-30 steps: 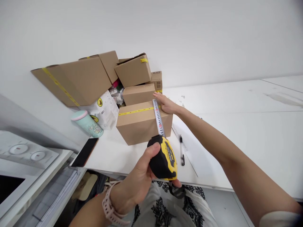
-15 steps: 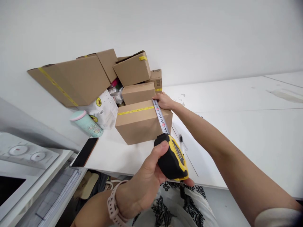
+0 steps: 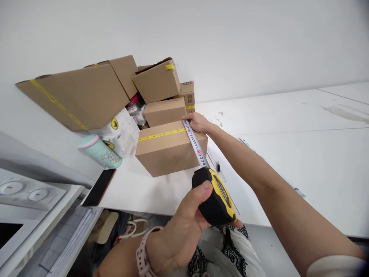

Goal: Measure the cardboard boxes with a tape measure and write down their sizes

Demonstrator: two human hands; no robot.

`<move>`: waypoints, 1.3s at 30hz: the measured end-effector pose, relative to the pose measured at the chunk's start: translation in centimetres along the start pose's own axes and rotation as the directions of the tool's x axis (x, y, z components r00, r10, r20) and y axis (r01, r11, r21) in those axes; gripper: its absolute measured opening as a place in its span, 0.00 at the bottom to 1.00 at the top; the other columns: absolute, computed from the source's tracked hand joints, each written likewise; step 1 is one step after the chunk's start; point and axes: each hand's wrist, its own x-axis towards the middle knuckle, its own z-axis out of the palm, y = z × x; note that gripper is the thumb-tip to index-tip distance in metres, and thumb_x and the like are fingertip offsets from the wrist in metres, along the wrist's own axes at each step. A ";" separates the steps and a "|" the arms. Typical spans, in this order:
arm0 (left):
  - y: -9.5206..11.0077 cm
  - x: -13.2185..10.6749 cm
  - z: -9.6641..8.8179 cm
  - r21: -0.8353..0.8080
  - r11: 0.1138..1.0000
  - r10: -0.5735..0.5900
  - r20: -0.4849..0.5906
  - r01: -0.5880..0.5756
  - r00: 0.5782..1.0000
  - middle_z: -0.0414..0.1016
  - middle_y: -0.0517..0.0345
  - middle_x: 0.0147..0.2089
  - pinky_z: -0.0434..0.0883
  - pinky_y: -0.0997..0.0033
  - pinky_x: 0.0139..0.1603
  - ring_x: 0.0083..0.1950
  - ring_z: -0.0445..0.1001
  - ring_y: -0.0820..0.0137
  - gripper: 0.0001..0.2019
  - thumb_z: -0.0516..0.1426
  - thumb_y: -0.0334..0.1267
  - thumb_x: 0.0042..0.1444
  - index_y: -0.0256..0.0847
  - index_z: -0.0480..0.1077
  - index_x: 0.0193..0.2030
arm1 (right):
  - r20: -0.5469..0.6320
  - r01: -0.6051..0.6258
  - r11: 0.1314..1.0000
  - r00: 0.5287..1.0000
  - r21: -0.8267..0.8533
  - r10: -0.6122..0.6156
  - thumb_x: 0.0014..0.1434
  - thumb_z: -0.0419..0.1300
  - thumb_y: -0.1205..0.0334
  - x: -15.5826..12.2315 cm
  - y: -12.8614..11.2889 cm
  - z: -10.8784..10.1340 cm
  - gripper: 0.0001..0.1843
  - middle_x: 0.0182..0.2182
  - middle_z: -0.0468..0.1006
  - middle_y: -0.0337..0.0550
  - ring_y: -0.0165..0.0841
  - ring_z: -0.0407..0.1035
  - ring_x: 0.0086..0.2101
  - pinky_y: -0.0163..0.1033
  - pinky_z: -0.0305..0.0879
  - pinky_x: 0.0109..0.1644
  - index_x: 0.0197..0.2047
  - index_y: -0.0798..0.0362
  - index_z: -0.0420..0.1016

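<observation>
My left hand [image 3: 184, 223] is closed around a black and yellow tape measure [image 3: 215, 198] in front of the table edge. Its white blade [image 3: 196, 146] runs out across the top of a closed cardboard box [image 3: 167, 154] sealed with yellow tape. At the far edge of that box, my right hand [image 3: 197, 122] pinches the blade's end between its fingers. The hook of the blade is hidden by the fingertips. Under my right forearm lies a white paper [image 3: 230, 184] with a black-tipped pen [image 3: 218, 167] on it.
More cardboard boxes [image 3: 157, 80] are stacked behind, against the wall. To the left stand a white avocado-print box [image 3: 123, 130], a mint tumbler [image 3: 100, 152] and a black flat object [image 3: 99, 188]. A white appliance with knobs [image 3: 25, 192] is at the far left.
My left hand and the tape measure have shifted slightly right and down, and a little more blade shows. The whole view has shifted somewhat; my right hand stays at the box's far edge.
</observation>
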 end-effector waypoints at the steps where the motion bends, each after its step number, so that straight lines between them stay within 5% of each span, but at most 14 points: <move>1: 0.0 0.0 -0.1 0.002 1.000 0.000 0.010 0.000 1.000 0.75 0.47 0.48 0.76 0.48 0.55 0.43 0.77 0.60 0.32 0.66 0.59 0.55 0.36 0.73 0.57 | 0.000 0.002 1.000 1.000 0.007 -0.002 0.65 0.55 0.66 0.0 0.1 0.0 0.25 0.62 0.78 0.50 0.46 0.71 0.63 0.48 0.62 0.68 0.63 0.54 0.79; 9: -0.4 0.1 -0.2 0.037 0.999 0.004 0.037 -0.005 0.999 0.75 0.49 0.45 0.75 0.50 0.54 0.40 0.78 0.61 0.33 0.66 0.61 0.53 0.36 0.71 0.55 | -0.029 -0.005 1.000 1.000 0.024 0.006 0.64 0.55 0.69 0.1 0.0 0.4 0.25 0.62 0.79 0.49 0.48 0.71 0.63 0.51 0.64 0.67 0.61 0.54 0.80; 12: -0.5 0.2 -1.1 0.137 0.990 0.029 0.053 -0.037 0.998 0.74 0.50 0.44 0.75 0.54 0.49 0.39 0.76 0.63 0.32 0.67 0.60 0.53 0.37 0.71 0.53 | -0.176 0.020 0.992 0.984 0.126 0.003 0.64 0.52 0.69 -0.2 0.4 -0.2 0.25 0.59 0.81 0.48 0.47 0.72 0.62 0.53 0.64 0.68 0.59 0.55 0.82; 15: -0.8 0.3 -3.2 0.255 0.967 0.025 0.019 -0.029 1.000 0.72 0.53 0.42 0.72 0.61 0.44 0.39 0.72 0.65 0.34 0.71 0.54 0.47 0.39 0.70 0.56 | -0.404 0.132 0.964 0.914 0.229 -0.029 0.67 0.48 0.65 -1.8 1.1 -2.5 0.25 0.58 0.81 0.45 0.44 0.72 0.61 0.55 0.63 0.69 0.58 0.52 0.82; 19: -1.1 0.5 -6.2 0.515 0.856 0.043 -0.019 -0.027 0.999 0.72 0.51 0.52 0.69 0.62 0.46 0.47 0.70 0.62 0.46 0.75 0.49 0.40 0.43 0.65 0.67 | -0.592 0.233 0.964 0.798 0.131 -0.113 0.73 0.46 0.53 -6.4 1.4 -5.6 0.25 0.58 0.79 0.42 0.46 0.67 0.62 0.61 0.60 0.69 0.61 0.44 0.80; 21: -1.1 0.7 -6.9 0.618 0.785 0.069 -0.023 -0.040 0.997 0.71 0.48 0.58 0.68 0.60 0.51 0.55 0.69 0.57 0.49 0.75 0.47 0.41 0.45 0.62 0.70 | -0.609 0.244 0.968 0.776 0.054 -0.162 0.74 0.45 0.49 -9.6 0.6 -5.8 0.25 0.59 0.77 0.42 0.48 0.65 0.64 0.65 0.58 0.69 0.64 0.40 0.76; 25: -0.5 1.1 -6.5 0.668 0.736 0.098 0.051 -0.107 0.994 0.72 0.47 0.63 0.67 0.55 0.59 0.63 0.67 0.51 0.47 0.73 0.46 0.45 0.47 0.61 0.71 | -0.546 0.232 0.971 0.821 0.056 -0.165 0.74 0.48 0.51 -16.3 -2.2 -2.7 0.23 0.58 0.77 0.43 0.48 0.66 0.61 0.64 0.63 0.67 0.65 0.35 0.74; 29: 1.2 1.2 -5.3 0.726 0.655 0.257 0.045 -0.208 0.965 0.73 0.48 0.63 0.68 0.54 0.61 0.65 0.68 0.49 0.44 0.73 0.45 0.45 0.47 0.65 0.70 | -0.433 0.399 0.912 0.841 0.093 -0.324 0.73 0.50 0.58 -21.3 -4.0 0.8 0.26 0.58 0.78 0.44 0.45 0.70 0.57 0.60 0.69 0.60 0.71 0.30 0.65; 32: 3.9 0.7 -4.6 0.831 0.488 0.467 0.009 -0.266 0.884 0.75 0.46 0.62 0.70 0.53 0.59 0.62 0.70 0.47 0.46 0.74 0.43 0.43 0.47 0.66 0.70 | -0.470 0.388 0.909 0.838 0.154 -0.278 0.71 0.52 0.58 -22.8 -3.1 1.3 0.26 0.59 0.77 0.45 0.44 0.72 0.57 0.58 0.71 0.59 0.71 0.32 0.64; 34: 6.6 0.6 -4.2 0.921 0.290 0.624 0.026 -0.262 0.781 0.75 0.47 0.61 0.72 0.52 0.58 0.61 0.71 0.47 0.49 0.74 0.45 0.41 0.48 0.64 0.72 | -0.519 0.220 0.948 0.852 0.228 -0.073 0.71 0.53 0.55 -22.9 -1.5 1.0 0.20 0.52 0.81 0.46 0.44 0.75 0.51 0.55 0.73 0.54 0.63 0.37 0.72; 36: 9.8 1.1 -4.0 0.979 0.055 0.711 0.100 -0.197 0.696 0.73 0.49 0.64 0.71 0.50 0.60 0.61 0.71 0.47 0.51 0.74 0.49 0.41 0.49 0.61 0.73 | -0.431 -0.041 0.966 0.890 0.257 0.152 0.70 0.53 0.50 -22.7 0.3 0.9 0.13 0.38 0.82 0.45 0.42 0.77 0.38 0.50 0.73 0.43 0.49 0.43 0.76; 39: 14.3 2.9 -4.2 0.981 -0.190 0.680 0.154 -0.031 0.717 0.70 0.52 0.69 0.67 0.49 0.65 0.63 0.70 0.48 0.47 0.70 0.51 0.45 0.51 0.61 0.73 | -0.095 -0.349 0.937 0.933 0.011 0.348 0.67 0.55 0.45 -22.3 2.3 2.1 0.14 0.24 0.78 0.38 0.39 0.72 0.26 0.42 0.61 0.31 0.38 0.46 0.70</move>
